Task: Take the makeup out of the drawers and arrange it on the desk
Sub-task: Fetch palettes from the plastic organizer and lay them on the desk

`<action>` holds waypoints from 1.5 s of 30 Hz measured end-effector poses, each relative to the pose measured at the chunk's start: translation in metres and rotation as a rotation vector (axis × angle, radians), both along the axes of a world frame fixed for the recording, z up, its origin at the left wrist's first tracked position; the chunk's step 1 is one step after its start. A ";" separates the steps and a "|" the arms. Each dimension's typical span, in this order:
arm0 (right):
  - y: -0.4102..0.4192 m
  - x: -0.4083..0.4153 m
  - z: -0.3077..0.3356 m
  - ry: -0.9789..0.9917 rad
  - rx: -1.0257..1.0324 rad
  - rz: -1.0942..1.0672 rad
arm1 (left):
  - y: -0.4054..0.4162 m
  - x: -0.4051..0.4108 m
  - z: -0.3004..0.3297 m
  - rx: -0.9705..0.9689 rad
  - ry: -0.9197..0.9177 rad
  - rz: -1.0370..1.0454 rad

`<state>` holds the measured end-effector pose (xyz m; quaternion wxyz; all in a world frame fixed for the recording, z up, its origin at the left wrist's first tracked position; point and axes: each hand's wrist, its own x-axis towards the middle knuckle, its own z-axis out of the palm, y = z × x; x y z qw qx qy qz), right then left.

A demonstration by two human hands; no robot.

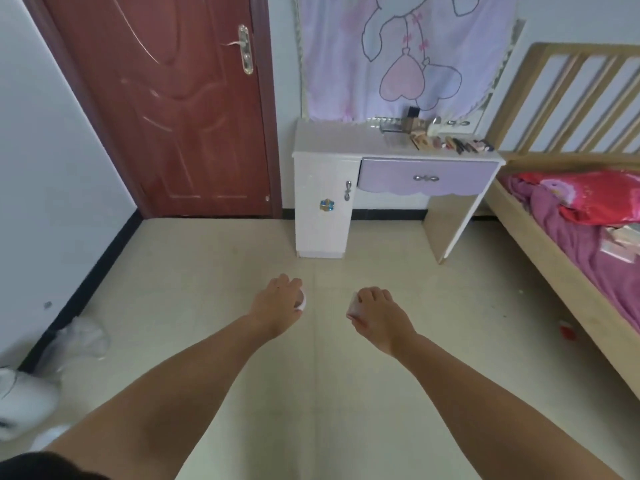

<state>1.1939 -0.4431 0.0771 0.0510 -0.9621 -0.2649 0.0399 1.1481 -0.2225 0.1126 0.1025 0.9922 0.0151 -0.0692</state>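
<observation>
Two hands out front, left hand gripping round white compact, right hand gripping pale case, purple drawer closed

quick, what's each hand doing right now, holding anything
Left hand: curled round a small white round item.
Right hand: gripping a small pale item; what it is cannot be told.

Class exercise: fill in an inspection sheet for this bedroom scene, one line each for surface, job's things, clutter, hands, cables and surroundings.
Surface: white desk top, left part bare.
Job's things: row of small makeup items on the desk's right; lilac drawer closed.
Clutter: crumpled plastic bag on the floor.
Hands: left hand holds a small white round container; right hand holds a small pale box.
Cables: nothing seen.
Surroundings: red-brown door, wooden bed.
</observation>
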 end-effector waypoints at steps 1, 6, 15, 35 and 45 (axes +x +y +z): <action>0.006 0.020 -0.001 0.009 -0.001 0.001 | 0.008 0.022 -0.002 -0.003 0.010 0.001; 0.025 0.136 -0.002 0.001 0.012 -0.047 | 0.026 0.141 -0.015 -0.019 0.039 -0.055; 0.039 0.405 0.011 -0.033 0.047 -0.001 | 0.036 0.401 -0.008 -0.076 -0.037 -0.026; 0.116 0.859 0.010 0.143 0.143 -0.132 | 0.107 0.886 -0.025 -0.162 0.063 -0.188; 0.125 1.033 -0.018 0.264 0.125 -0.065 | 0.089 1.046 -0.064 -0.196 0.167 -0.146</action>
